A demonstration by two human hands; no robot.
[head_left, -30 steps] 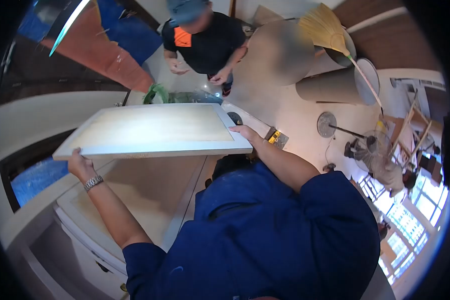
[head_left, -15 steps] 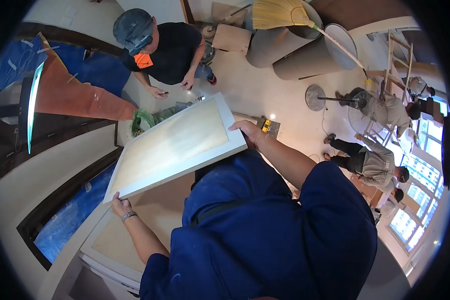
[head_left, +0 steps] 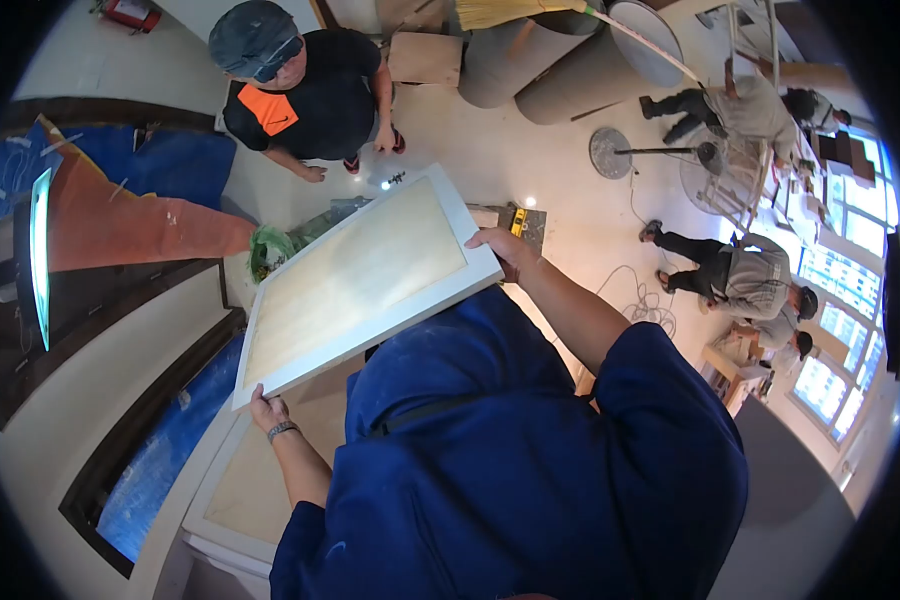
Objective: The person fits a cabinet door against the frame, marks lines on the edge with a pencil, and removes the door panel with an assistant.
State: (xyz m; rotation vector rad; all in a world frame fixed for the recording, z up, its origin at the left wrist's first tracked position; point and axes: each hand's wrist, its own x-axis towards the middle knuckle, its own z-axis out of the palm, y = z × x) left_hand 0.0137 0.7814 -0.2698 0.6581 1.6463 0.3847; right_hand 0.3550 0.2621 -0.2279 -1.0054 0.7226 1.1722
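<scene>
A white-framed panel [head_left: 360,270] with a pale cream centre, resembling a cabinet door, is held tilted in front of my body. My left hand [head_left: 268,408] grips its near-left corner, fingers beneath the edge, with a metal watch on the wrist. At the right side of the frame, my right hand [head_left: 503,250] is closed on the edge, thumb on the top face. Below my left forearm lies a similar pale framed surface [head_left: 245,490] on a white cabinet [head_left: 185,530]. The panel's underside is hidden from view.
A person in a black shirt [head_left: 320,95] stands beyond the panel. Large grey cylinders [head_left: 595,65], a broom [head_left: 510,10] and a standing fan [head_left: 710,160] are farther off. Cables [head_left: 640,310] lie on the floor, with several workers at right. A green bag [head_left: 270,250] sits beyond the panel's left side.
The panel and both hands appear slightly farther right and lower at the left corner. The person in black has lowered their hands and straightened. My grip is unchanged.
</scene>
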